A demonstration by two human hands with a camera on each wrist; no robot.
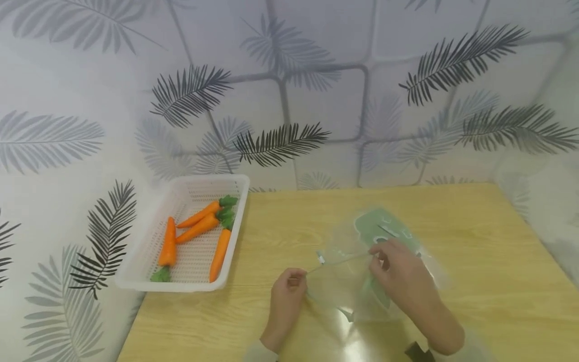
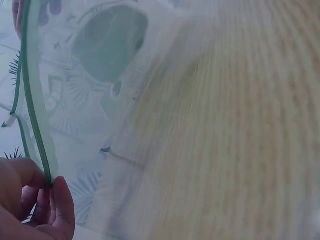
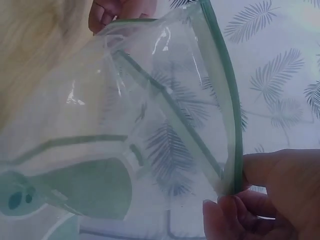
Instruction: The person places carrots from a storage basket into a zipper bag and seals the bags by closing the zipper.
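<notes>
A clear plastic zip bag (image 1: 377,229) with green printing is held up over the table between both hands. My left hand (image 1: 286,301) pinches one end of its green-edged mouth between thumb and fingers. Farther along that edge, my right hand (image 1: 407,276) pinches the rim, thumb against fingertips. In the right wrist view, two green zip strips (image 3: 232,107) stand apart, so the mouth gapes. A small pale piece (image 2: 10,121) sits on the other strip in the left wrist view. No contents show through the clear plastic.
A white plastic basket (image 1: 181,287) stands at the left of the wooden table (image 1: 280,221), holding several orange carrots (image 1: 168,244) with green tops. Leaf-patterned sheeting (image 1: 316,100) rises behind the table and along its sides. A dark band (image 1: 418,352) lies near my right wrist.
</notes>
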